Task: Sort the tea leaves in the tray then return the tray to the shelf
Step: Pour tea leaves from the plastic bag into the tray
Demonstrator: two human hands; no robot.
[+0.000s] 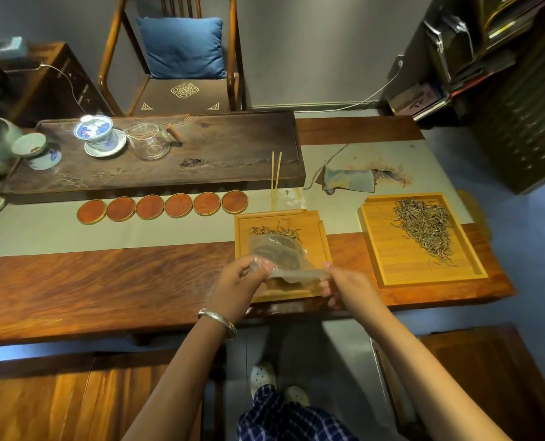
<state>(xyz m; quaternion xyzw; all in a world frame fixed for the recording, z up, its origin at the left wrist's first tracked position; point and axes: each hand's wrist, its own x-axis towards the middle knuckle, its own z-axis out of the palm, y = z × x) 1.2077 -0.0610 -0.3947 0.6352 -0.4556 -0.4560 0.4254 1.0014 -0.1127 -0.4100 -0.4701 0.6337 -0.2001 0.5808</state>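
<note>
Both hands are up over the near edge of the table, working a clear plastic bag (280,256) between them. The left hand (239,281) has its fingers curled tight on the bag's left end, the right hand (344,289) pinches the right end, and the bag stretches across the gap above the nearer tray (323,237). A thin scatter of tea leaves (276,232) lies along that tray's far side, clear of the fingers. Toward the table's right edge sits the second tray (379,249), apart from both hands, carrying the big pile of leaves (424,227). Two thin sticks (276,179) lie just beyond the nearer tray.
</note>
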